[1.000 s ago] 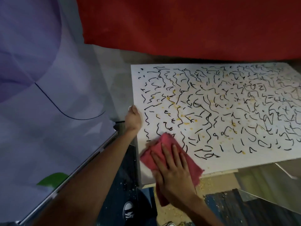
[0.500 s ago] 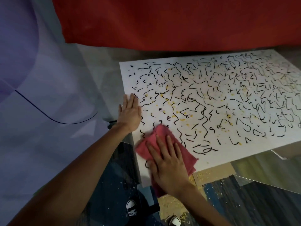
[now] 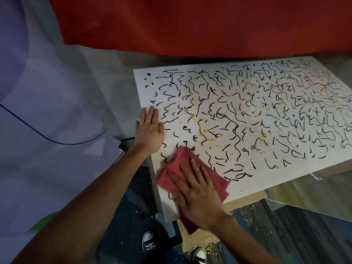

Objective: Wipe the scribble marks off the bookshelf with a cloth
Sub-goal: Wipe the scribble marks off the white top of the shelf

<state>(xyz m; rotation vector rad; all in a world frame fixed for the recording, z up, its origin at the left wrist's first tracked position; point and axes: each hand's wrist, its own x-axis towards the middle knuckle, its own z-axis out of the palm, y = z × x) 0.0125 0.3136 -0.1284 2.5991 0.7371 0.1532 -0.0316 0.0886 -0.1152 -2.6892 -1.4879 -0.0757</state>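
The white top of the bookshelf (image 3: 253, 180) fills the right half of the view, covered in black scribble marks (image 3: 234, 119) and small yellow specks. My right hand (image 3: 198, 191) lies flat, fingers spread, on a pink cloth (image 3: 182, 159) at the near left corner of the top. The cloth's lower end hangs over the front edge under my wrist. My left hand (image 3: 149, 130) rests flat and open on the left edge, just above the cloth.
A red cloth (image 3: 190, 23) hangs behind the shelf. A pale lilac panel (image 3: 47, 111) stands to the left. Below are a blue patterned floor (image 3: 285, 225) strewn with yellow crumbs and my black-and-white shoes (image 3: 149, 242).
My left hand went from gripping the left edge with curled fingers to lying flat on the top. My right hand and the cloth have slid slightly up and left.
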